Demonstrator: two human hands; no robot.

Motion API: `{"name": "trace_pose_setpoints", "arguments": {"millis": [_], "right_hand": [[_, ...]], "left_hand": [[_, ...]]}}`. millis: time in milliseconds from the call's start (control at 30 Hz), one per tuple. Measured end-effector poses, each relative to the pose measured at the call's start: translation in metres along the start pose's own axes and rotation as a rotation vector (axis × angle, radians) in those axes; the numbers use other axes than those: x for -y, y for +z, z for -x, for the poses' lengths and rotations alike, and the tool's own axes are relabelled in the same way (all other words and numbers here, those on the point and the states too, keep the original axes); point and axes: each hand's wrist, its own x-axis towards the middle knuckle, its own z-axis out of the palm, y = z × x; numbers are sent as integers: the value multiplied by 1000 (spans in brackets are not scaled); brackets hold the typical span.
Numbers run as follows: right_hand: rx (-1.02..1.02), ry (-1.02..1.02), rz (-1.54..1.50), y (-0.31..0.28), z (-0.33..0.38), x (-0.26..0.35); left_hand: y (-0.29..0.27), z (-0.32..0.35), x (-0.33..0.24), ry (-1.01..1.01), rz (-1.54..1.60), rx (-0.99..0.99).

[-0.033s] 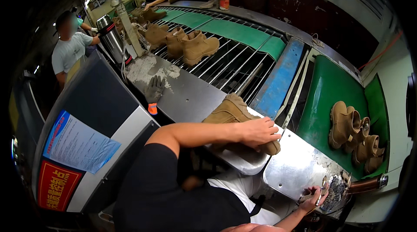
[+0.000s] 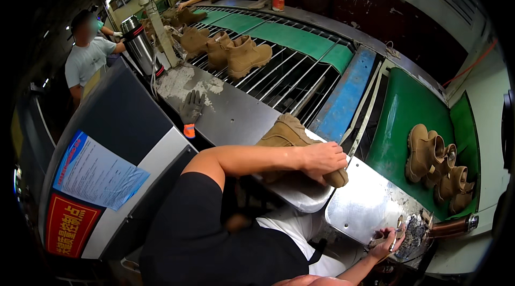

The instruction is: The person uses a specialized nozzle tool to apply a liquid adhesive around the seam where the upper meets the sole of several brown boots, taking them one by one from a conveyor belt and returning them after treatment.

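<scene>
A tan ankle boot (image 2: 287,131) lies tipped on its side across the metal worktop, its sole turned toward the far side. My left hand (image 2: 324,161) is closed over the boot near its toe, and my left forearm hides part of the upper. At the lower right, my right hand (image 2: 382,242) has its fingers closed around a thin, pen-like tool (image 2: 394,243) whose exact kind is unclear. That hand is beside a dark, crusted patch (image 2: 414,236) on the metal plate.
Several tan boots (image 2: 248,56) stand along the roller conveyor (image 2: 300,85); more boots (image 2: 424,152) rest on the green belt (image 2: 389,120) at right. A grey work glove (image 2: 191,108) lies left. A steel flask (image 2: 138,45) stands behind the dark cabinet (image 2: 120,120). Co-workers (image 2: 88,55) are farther off.
</scene>
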Motion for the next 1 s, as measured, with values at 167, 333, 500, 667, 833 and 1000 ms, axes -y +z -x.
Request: {"name": "trace_pose_setpoints", "arguments": {"millis": [167, 333, 500, 667, 833, 1000], "right_hand": [[-27, -7, -5, -1, 0, -5], [-16, -33, 10, -15, 2, -15], [-9, 107, -67, -2, 6, -3], [252, 156, -150, 41, 58, 23], [519, 7, -269, 97, 60, 85], [742, -299, -61, 153, 21, 122]], "left_hand": [[-13, 27, -3, -53, 236, -527], [-57, 63, -2, -140, 729, -1029], [-30, 55, 29, -156, 1110, -676], [-42, 17, 26, -22, 1118, -887], [-48, 0, 33, -41, 1022, -817], [-54, -11, 29, -42, 1020, -782]]}}
